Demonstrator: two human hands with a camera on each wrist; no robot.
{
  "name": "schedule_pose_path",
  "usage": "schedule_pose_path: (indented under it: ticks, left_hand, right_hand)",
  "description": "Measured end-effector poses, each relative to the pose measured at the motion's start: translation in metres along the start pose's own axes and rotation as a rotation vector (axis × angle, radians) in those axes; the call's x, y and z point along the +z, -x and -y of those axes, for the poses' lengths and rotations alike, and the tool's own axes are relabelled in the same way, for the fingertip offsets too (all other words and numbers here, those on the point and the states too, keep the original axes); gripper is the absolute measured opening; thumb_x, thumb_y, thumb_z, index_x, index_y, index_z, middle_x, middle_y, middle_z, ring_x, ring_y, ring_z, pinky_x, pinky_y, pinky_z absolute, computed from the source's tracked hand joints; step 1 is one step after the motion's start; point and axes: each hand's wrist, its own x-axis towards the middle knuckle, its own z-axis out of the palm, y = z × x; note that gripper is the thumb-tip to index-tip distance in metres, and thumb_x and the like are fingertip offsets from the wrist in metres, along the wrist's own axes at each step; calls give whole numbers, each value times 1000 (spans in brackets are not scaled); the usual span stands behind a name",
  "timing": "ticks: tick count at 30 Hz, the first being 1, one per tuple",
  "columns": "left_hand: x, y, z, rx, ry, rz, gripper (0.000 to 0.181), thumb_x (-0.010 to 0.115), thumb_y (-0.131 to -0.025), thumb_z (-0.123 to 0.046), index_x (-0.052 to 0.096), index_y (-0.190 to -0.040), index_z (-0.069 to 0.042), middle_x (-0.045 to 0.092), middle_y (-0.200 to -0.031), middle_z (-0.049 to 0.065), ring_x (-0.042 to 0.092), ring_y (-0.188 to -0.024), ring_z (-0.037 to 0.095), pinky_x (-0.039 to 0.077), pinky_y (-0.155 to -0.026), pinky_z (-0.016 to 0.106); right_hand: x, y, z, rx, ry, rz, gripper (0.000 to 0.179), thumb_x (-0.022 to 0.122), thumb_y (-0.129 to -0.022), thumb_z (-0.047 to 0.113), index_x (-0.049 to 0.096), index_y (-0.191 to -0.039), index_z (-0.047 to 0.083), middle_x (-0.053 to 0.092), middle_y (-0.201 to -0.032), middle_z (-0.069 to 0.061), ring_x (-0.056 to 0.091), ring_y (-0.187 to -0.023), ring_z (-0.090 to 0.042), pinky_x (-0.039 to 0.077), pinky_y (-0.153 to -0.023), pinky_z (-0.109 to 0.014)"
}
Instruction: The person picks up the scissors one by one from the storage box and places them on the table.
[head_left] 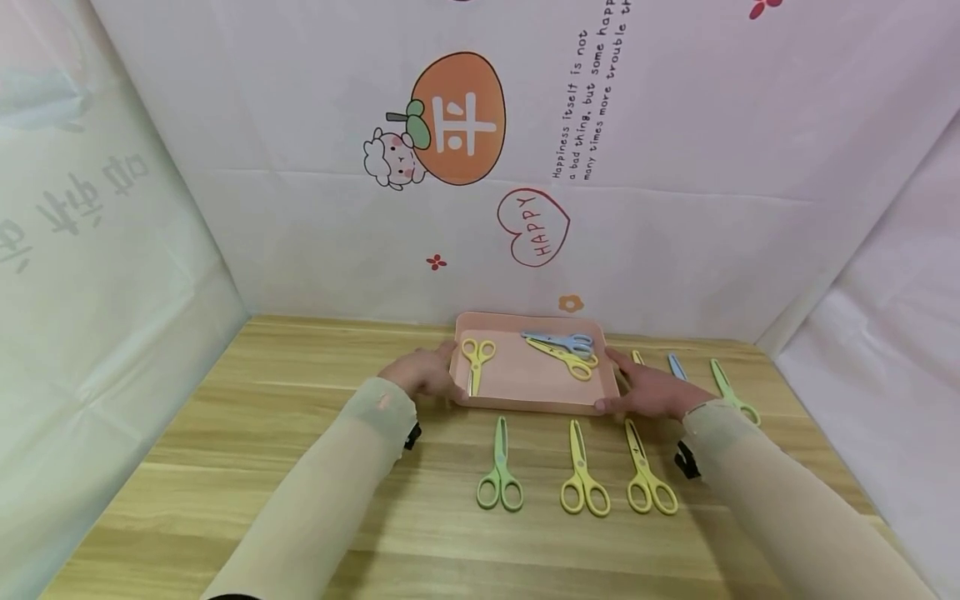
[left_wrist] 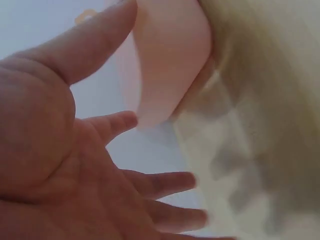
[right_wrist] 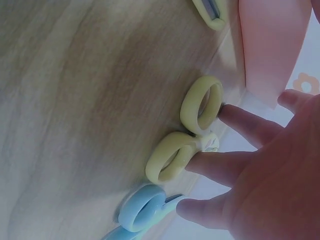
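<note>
Passage is noted over the wood-grain tabletop [head_left: 247,408] left of the left hand [head_left: 427,372]. That hand and the right hand [head_left: 654,389] obstruct both ends of the shallow pink rectangular tray [head_left: 501,362]; green loop-handled scissors [head_left: 500,458] and two yellow loop-handled scissors [head_left: 581,465] lie before its near side.

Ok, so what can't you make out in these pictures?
- Head view: handles of the outer yellow scissors and outer blue scissors, hidden by the right hand.
- Head view: part of the lower yellow scissors in the tray, under the blue pair.
- Head view: mark on the front-row rightmost yellow scissors, too small.
- Left wrist: most of the tray, beyond the top edge.
</note>
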Motion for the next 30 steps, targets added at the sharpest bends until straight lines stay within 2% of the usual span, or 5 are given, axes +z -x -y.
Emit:
schedule_pose_path:
  ticks: [6,14,19,26,30]
  left_hand:
    - [-9,-14,-17,251,-342,-131,76,64,-93,-51,39,-155,-14,25,-162,9,10,-148,37,8,-112,66]
    - [3,-28,-29,265,-704,-74,15,64,-96,-30,75,-93,-21,57,-140,-4,21,-148,28,5,-114,62]
    - [9,-22,-48,291,-736,-16,18,62,-92,-13,66,-75,-18,62,-129,1,46,-132,23,21,-114,53]
    - [11,-23,-54,312,-769,-44,39,72,-86,-3,74,-119,-25,60,-125,1,52,-118,21,35,-107,48]
    - [10,-32,-49,282,-812,-82,31,73,-81,-2,73,-106,-21,65,-109,1,56,-103,21,46,-88,40]
  right_hand:
    - [0,1,0,-2,-13,4,132,73,-70,75,2,-161,12,20,-156,-34,23,-140,-52,25,-106,-67]
    - [-2,1,0,-22,33,7,127,70,-74,75,2,-161,13,23,-155,-34,27,-138,-53,28,-105,-67]
    - [-1,3,-1,-10,56,16,126,68,-74,76,1,-162,14,24,-154,-34,28,-137,-54,28,-104,-68]
    - [-2,4,1,-22,64,10,125,68,-74,76,3,-162,15,27,-154,-34,33,-135,-53,31,-103,-66]
    - [-3,3,2,-26,72,9,125,68,-75,76,3,-162,14,29,-152,-34,36,-134,-52,33,-102,-65]
